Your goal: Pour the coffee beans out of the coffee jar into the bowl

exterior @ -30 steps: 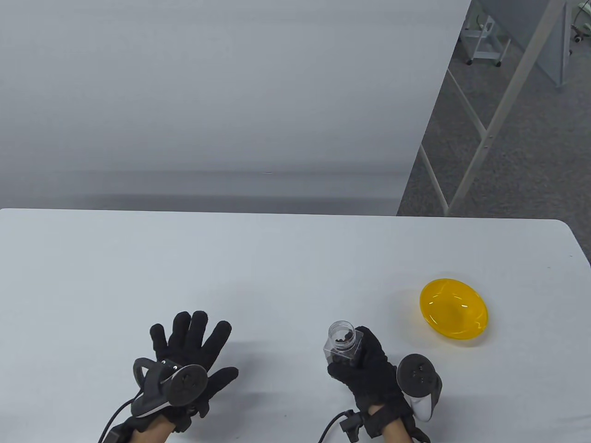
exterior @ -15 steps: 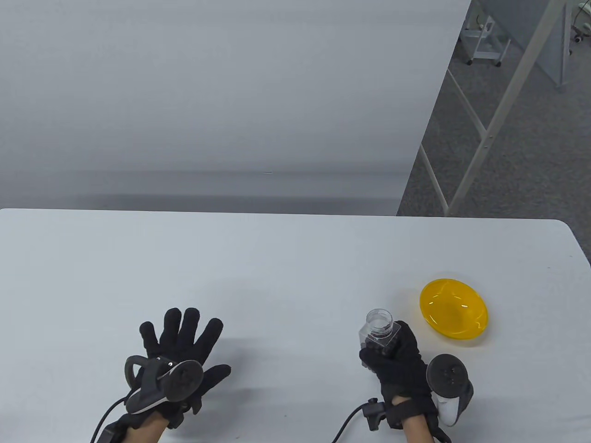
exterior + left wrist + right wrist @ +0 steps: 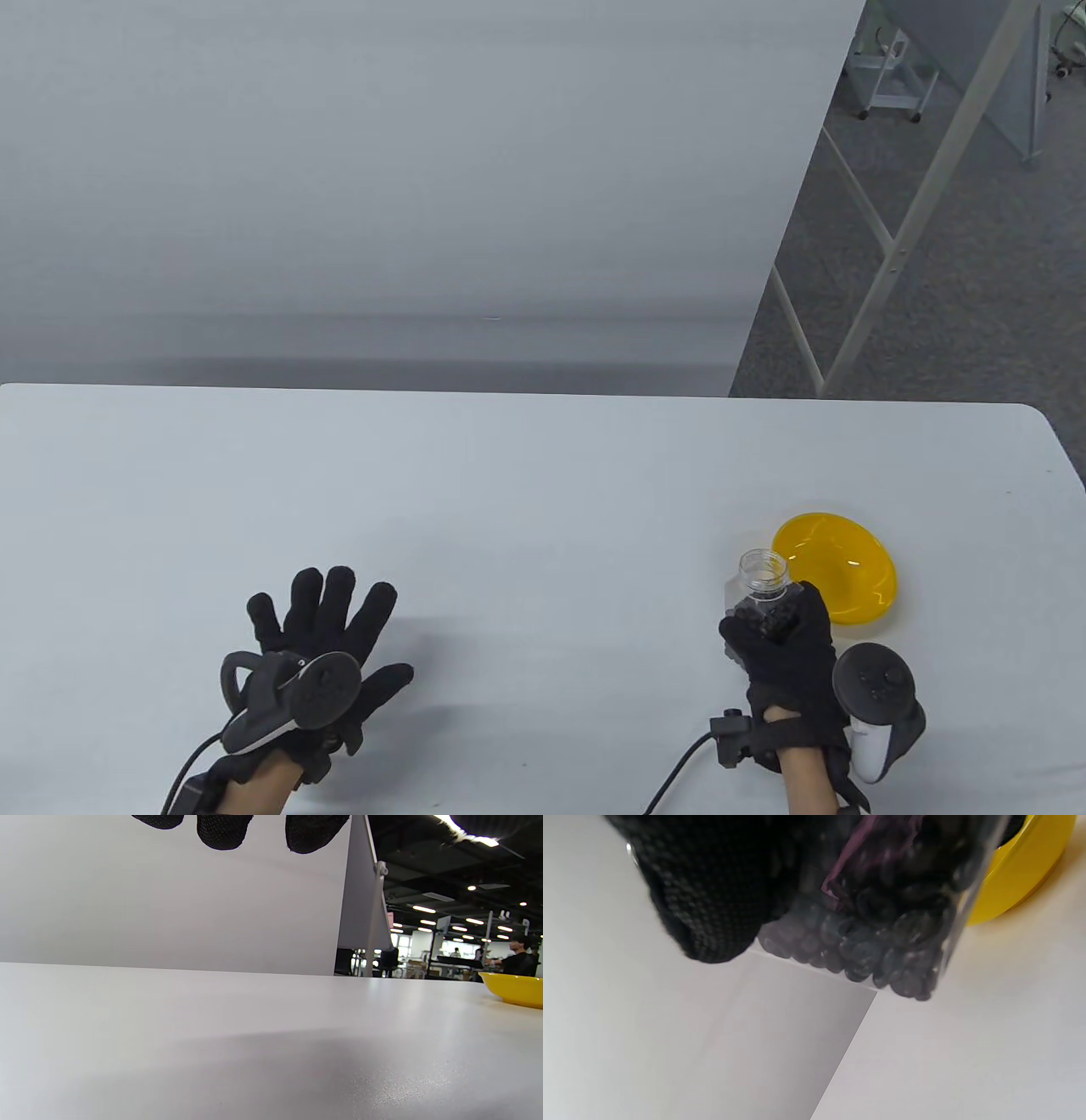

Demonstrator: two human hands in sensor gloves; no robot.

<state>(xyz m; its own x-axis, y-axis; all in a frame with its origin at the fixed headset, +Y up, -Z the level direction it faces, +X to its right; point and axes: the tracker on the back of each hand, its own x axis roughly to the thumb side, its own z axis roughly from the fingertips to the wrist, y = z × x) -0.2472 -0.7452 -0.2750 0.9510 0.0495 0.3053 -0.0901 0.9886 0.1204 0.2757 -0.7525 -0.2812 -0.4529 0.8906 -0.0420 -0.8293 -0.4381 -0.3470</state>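
My right hand [image 3: 785,649] grips coffee jar [image 3: 761,586], bowl [image 3: 848,577] just beside at 2 o'clock | left hand [image 3: 318,641] spread, idle | centre mouth over bowl, tip slowly

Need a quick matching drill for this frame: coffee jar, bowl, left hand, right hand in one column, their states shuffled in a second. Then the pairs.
Things:
1. coffee jar
2. bowl
3. left hand
4. right hand

States:
A. yellow, holds no beans, stands on the table
B. fingers spread, holds nothing
C. clear, lid off, coffee beans inside, lifted beside the bowl
D. grips the jar's body

Pairs: 1-C, 2-A, 3-B, 4-D
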